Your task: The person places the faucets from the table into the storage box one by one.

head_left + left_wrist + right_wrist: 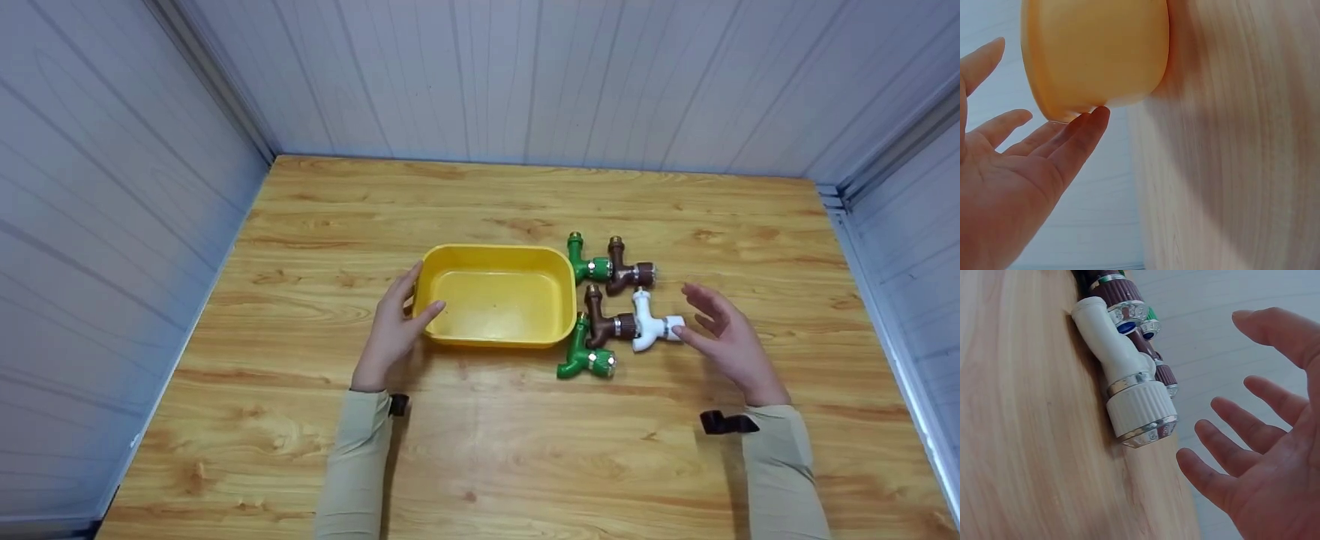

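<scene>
A yellow plastic basin (495, 300) stands upright on the table, nothing inside it. At its left end my left hand (397, 315) touches the outer wall with straight fingertips; in the left wrist view the thumb stands away from the basin wall (1095, 50). To the basin's right lie several plastic taps: a white tap (649, 326), two brown taps (600, 319) and two green taps (579, 352). My right hand (727, 341) hovers just right of the white tap, fingers spread and holding nothing. In the right wrist view, a gap separates it from the white tap's ribbed knob (1143, 410).
The wood-patterned table (480, 450) is bounded by a pale panel wall (495, 82) at the back and walls on both sides. The taps lie close together, the left ones right against the basin. A dark strap (727, 422) hangs at the right wrist.
</scene>
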{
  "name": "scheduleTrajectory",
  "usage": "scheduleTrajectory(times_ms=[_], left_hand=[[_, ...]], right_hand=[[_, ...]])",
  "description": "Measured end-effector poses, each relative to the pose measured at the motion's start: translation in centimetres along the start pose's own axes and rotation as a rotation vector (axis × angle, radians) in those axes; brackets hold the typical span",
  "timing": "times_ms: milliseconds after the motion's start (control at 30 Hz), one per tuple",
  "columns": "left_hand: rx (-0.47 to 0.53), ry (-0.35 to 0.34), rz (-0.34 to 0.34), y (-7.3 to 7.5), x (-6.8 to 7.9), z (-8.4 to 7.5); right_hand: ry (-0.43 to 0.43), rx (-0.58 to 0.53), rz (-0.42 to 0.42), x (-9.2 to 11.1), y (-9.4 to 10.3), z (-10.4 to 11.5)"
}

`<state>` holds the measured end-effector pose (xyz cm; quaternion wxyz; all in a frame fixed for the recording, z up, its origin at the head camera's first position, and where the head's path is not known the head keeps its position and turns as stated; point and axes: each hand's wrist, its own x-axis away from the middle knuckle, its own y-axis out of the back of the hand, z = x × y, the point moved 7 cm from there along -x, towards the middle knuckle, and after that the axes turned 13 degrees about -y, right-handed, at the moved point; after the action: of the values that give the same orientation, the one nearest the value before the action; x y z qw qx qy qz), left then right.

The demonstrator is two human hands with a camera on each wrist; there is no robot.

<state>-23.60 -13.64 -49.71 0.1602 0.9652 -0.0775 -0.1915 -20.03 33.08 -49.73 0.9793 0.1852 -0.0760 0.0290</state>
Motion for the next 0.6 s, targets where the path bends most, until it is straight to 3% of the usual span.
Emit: scheduleTrajectory(times_ms=[200, 467, 600], left_hand=[[0.051, 0.057, -0.016, 0.3, 0.1, 0.3], [0.15, 0.049, -0.031, 0.8, 0.0, -2.5], [0.158, 0.071, -0.052, 1.0, 0.0, -2.4]], right_hand=[[-0.005, -0.042, 0.032, -0.2, -0.6, -0.8], [-0.045, -0.046, 0.066, -0.2, -0.9, -1.4], [-0.063, -0.021, 0.074, -0.2, -0.9, -1.7]])
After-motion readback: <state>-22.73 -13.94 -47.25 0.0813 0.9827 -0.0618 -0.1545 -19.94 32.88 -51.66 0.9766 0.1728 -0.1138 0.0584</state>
